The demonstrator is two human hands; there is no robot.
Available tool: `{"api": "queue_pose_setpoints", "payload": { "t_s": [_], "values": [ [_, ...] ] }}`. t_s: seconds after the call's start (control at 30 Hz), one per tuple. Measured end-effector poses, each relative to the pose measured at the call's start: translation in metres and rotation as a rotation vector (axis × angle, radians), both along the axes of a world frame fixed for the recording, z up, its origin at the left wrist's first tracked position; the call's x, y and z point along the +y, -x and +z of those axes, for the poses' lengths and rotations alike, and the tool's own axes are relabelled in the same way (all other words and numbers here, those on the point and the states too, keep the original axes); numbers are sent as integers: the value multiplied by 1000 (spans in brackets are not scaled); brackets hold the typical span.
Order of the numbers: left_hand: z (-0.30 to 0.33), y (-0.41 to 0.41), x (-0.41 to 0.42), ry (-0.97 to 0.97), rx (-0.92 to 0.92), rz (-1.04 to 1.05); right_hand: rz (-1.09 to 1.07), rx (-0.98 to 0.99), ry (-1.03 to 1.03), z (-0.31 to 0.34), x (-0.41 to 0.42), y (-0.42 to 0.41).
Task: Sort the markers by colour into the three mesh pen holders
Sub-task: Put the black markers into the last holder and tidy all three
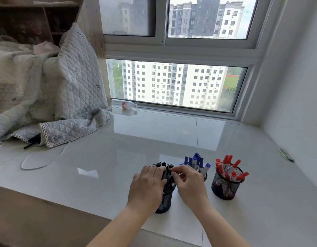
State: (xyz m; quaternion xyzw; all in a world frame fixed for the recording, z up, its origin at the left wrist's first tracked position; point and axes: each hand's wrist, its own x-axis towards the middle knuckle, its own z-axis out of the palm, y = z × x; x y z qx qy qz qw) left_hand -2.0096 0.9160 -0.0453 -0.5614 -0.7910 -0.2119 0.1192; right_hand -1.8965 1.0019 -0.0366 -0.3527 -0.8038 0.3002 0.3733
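Three mesh pen holders are standing in a row on the white glossy sill [118,175], near its front edge. Largest item in view: a quilted blanket [52,97] is lying heaped at far left, with a white cable [38,164] looping out from under it. A clear bottle [124,104] is lying on its side against the window frame.

Right holder [225,184] is carrying the red markers [227,166], standing apart from the other two. Middle holder [205,176] is carrying the blue markers [196,161]; mostly hidden behind the right hand. Left holder [165,198] is carrying the black markers [163,165].

Left hand [148,186] is lying over the left holder's rim, fingers curling round the bundle of black markers. Right hand [188,181] is pinching a black marker cap between thumb and forefinger at the same holder.
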Motion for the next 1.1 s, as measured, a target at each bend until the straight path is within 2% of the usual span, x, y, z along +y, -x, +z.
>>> {"api": "queue_pose_setpoints", "payload": {
  "t_s": [0.1, 0.2, 0.4, 0.8, 0.9, 0.97, 1.03, 1.1],
  "values": [
    [-6, -4, -5, -39, -2, -30, -7, 11, 0, -1, 0, 2],
    [-12, -9, -7, -117, 84, -36, -24, 19, -4, -1, 2, 3],
    [-20, -13, -19, -113, 256, -36, -48, 3, -19, -1, 7, 1],
    [-29, 6, -21, -315, 229, -155, -41, -21, -42, -1, 10, 2],
    [-14, 12, -15, -414, 60, -104, -45, -40, -60, -1, 12, 3],
    [-2, 18, -7, -431, -145, 9, -50, -90, -69, 0, 14, 3],
    [10, 27, 2, -357, -418, 60, -37, -172, -91, 3, 18, 5],
    [20, 40, 12, -198, -693, 39, -4, -251, -100, 9, 23, 8]
  ]
}}
